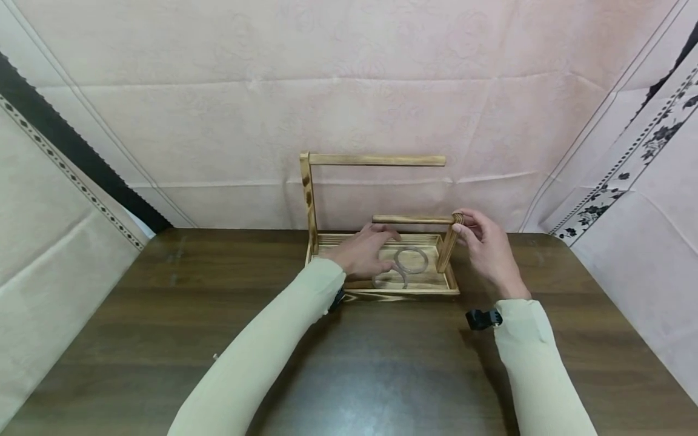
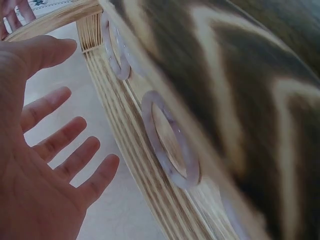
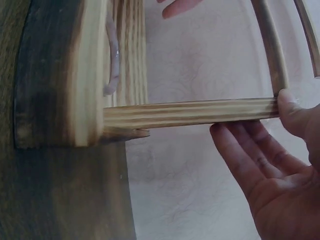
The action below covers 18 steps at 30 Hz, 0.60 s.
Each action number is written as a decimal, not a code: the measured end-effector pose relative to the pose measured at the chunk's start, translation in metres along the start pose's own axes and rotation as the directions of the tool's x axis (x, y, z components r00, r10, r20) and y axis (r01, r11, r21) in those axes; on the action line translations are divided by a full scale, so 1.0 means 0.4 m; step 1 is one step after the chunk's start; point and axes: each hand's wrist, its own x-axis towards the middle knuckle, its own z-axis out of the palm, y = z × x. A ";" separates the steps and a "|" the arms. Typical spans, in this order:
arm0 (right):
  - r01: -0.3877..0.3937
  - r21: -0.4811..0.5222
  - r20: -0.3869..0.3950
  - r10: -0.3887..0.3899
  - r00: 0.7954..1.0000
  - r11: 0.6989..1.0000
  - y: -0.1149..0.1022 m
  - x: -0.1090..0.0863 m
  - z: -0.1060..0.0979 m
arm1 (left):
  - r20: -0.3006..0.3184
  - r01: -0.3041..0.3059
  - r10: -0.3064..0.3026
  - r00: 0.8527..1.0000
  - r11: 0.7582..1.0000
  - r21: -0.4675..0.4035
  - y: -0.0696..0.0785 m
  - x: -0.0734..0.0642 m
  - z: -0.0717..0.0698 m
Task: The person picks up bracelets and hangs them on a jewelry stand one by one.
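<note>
A wooden jewelry stand (image 1: 403, 295) with a shallow tray sits at the table's back edge. One taller post at its left carries a long bar (image 1: 376, 160); a shorter right post (image 1: 447, 249) carries a lower bar (image 1: 411, 220). My right hand (image 1: 488, 251) pinches the top of the shorter post, thumb on the corner and fingers along the other side. Over the tray hovers my left hand (image 1: 362, 251), its fingers spread and holding nothing. Several pale translucent bangles (image 2: 154, 140) lie in the tray, partly hidden by that hand in the head view.
The brown wooden table (image 1: 382, 363) extends in front of the stand. A pale cloth (image 1: 360, 109) hangs right behind it, and further patterned cloths (image 1: 605, 206) flank the table. A black wrist strap (image 1: 483, 319) is on the right wrist.
</note>
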 end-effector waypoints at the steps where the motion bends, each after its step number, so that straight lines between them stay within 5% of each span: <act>1: 0.002 -0.002 0.002 -0.002 1.000 1.000 -0.001 0.001 0.000 | 0.005 -0.001 0.000 1.000 1.000 0.004 0.002 0.005 0.002; 11: 0.016 0.007 -0.018 -0.016 1.000 1.000 -0.002 -0.004 0.000 | 0.067 -0.003 -0.002 0.998 0.998 0.064 0.033 0.051 0.020; 18: 0.024 0.000 -0.021 -0.024 0.999 1.000 -0.001 0.001 0.005 | 0.102 0.018 -0.019 0.995 1.000 0.010 0.041 0.068 0.029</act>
